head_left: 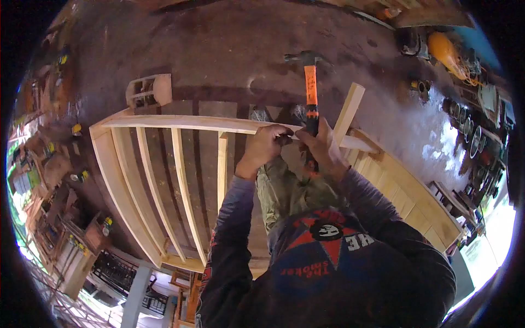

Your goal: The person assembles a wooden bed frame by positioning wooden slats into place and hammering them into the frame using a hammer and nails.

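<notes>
In my right hand (327, 148) is a claw hammer (311, 86) with an orange and black handle, its metal head pointing away from me. My left hand (264, 146) is closed, fingertips pinched together just beside the right hand's fingers. What those fingertips hold, if anything, is too small to make out. Both hands are above the long top rail of a pale wooden frame (186, 122). Several slats (185, 186) cross the frame on the left. A short wooden piece (350, 106) sticks up at an angle right of my right hand.
A planked wooden panel (407, 188) joins the frame at the right. On the dark floor (219, 49) beyond stands a small wooden piece with openings (149, 91). Wood and tools crowd the left; an orange object (444, 50) and round metal items (465, 126) lie along the right.
</notes>
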